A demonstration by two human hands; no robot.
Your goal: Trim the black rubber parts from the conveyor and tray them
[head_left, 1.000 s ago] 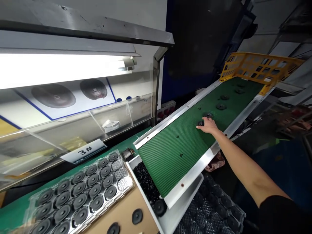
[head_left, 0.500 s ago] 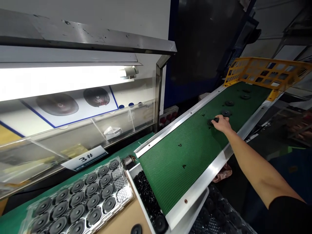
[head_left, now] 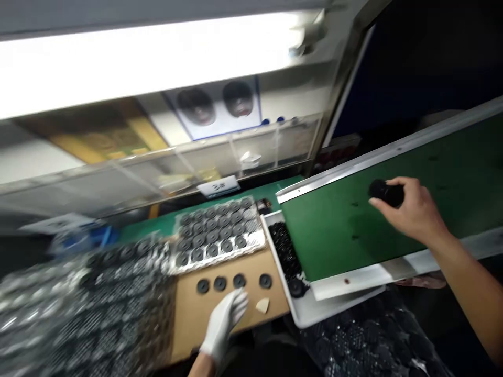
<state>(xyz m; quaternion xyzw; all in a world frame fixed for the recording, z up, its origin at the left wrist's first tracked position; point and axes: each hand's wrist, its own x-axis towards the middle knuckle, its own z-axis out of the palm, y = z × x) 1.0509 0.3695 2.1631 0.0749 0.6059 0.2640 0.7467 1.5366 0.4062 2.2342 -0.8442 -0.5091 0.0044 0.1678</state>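
Observation:
My bare right hand (head_left: 418, 209) is closed around black rubber discs (head_left: 387, 193), held over the green conveyor belt (head_left: 334, 225); blur hides how many there are. In a white glove, my left hand (head_left: 226, 317) is over the brown board (head_left: 188, 319), fingers stretched out and nothing seen in them. Its fingertips are just below a black disc (head_left: 239, 280), one of several lying in a row on the board; whether they touch it I cannot tell. Behind the row is a clear blister tray (head_left: 257, 238) filled mostly with similar discs.
A white bin (head_left: 298, 314) with small black scraps sits under the belt's lower end. A pale wedge-shaped piece (head_left: 262, 305) lies on the board. Stacked blister trays (head_left: 98, 303) stand at left, more filled trays (head_left: 361, 335) at lower right. A bright lamp (head_left: 157, 57) hangs above.
My right hand has lifted off the belt with black discs in its grip. The view has swung left, bringing my gloved left hand, the disc row and the stacked trays into sight.

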